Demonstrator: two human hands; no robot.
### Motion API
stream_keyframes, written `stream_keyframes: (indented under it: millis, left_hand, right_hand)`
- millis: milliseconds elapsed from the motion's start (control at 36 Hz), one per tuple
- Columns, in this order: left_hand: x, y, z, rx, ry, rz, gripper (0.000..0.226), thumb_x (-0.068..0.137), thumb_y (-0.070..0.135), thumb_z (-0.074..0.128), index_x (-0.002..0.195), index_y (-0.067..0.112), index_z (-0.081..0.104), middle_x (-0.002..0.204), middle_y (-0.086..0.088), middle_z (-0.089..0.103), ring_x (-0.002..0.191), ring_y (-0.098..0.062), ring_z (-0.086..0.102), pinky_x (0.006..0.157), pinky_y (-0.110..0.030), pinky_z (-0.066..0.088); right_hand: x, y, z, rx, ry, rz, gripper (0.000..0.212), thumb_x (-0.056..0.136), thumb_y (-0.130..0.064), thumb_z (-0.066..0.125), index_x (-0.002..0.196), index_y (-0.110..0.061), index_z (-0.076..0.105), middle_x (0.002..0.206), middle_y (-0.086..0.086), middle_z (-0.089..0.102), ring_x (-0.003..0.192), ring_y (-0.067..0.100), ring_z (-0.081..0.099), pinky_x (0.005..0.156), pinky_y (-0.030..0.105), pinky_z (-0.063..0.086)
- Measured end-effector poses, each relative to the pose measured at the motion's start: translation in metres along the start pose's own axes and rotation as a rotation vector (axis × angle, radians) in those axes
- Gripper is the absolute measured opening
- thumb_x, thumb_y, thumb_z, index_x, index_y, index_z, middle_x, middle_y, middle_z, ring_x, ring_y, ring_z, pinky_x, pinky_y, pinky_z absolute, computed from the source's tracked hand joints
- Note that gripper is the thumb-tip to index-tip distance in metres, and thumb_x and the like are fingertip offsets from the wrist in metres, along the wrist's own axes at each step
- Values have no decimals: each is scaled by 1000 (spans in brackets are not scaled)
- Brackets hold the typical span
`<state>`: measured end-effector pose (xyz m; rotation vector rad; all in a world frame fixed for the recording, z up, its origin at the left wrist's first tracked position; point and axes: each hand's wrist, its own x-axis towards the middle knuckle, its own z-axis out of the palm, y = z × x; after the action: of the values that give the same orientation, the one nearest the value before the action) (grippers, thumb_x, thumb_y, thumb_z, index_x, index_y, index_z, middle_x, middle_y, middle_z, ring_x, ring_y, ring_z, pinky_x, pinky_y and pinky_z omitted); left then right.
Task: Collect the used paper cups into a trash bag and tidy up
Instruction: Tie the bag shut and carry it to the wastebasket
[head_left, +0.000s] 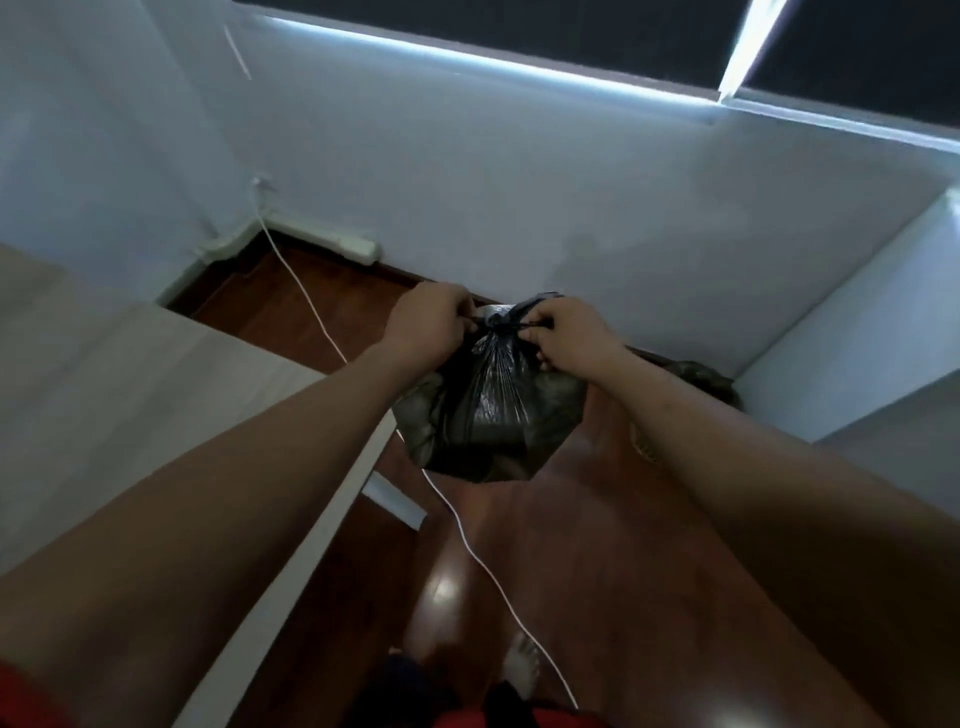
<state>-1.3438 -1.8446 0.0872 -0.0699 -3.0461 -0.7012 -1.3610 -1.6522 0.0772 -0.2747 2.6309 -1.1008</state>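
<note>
A full black trash bag (488, 415) hangs in the air in front of me, above the wooden floor. Its neck is gathered into a knot at the top. My left hand (428, 325) pinches the left end of the knot. My right hand (566, 335) pinches the right end, and the two hands pull apart from each other. Whatever is inside the bag is hidden by the dark plastic. No paper cups show anywhere.
A light tabletop (130, 374) fills the left side. A white cable (467, 540) runs across the reddish wooden floor (597, 571) from a wall socket. White walls close the corner ahead. A second dark bag (701, 376) lies by the wall on the right. My bare foot (522, 670) stands below.
</note>
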Motion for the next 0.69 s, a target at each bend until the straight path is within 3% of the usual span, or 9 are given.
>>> stream_keyframes:
  millis: [139,278,417,472,528,694]
  left_hand:
    - [62,38,46,-26,-97,31,13,78,16,71,91,13,75,99,-11,74,97,-30,66,82,-35,53]
    - [129,68,103,-54,-215,85,14,77,9,72,90,6,75,95,-18,74,93,-32,66,77,-30,46]
    - [202,82,165,-100,-391,88,12,76,6,72,87,7,77,88,-14,75,80,-26,68,79,-31,55]
    - [222,82,186,-114,-438,63,9,75,5,71,82,8,76,84,-11,74,67,-22,65,68,-26,54]
    - [245,80,214,-120,-474,43,9,75,5,70,80,9,76,80,-9,73,66,-23,67,64,-24,53]
    - [292,66,303,-125,-561,7,15,79,4,67,86,10,78,87,-12,76,81,-26,71,80,-32,58]
  right_hand:
    - [25,60,-29,111,85,98,20,87,-10,66,80,-28,61,67,-6,60,51,14,60,49,28,57]
    - [55,126,-50,176,79,237,34,84,-2,63,81,-32,47,84,10,62,61,23,64,57,37,59]
    - [104,185,-72,90,20,339,27,72,1,62,68,-25,64,69,0,66,61,18,61,58,30,49]
    - [122,204,-76,89,-33,372,22,74,0,64,78,-19,74,80,2,71,71,15,62,67,30,51]
    - [145,230,-75,60,-65,394,23,77,-1,63,91,-15,77,93,1,72,82,13,63,72,24,50]
    - [207,307,-57,-85,-140,408,31,80,-7,61,106,-15,76,113,2,70,109,15,61,86,15,40]
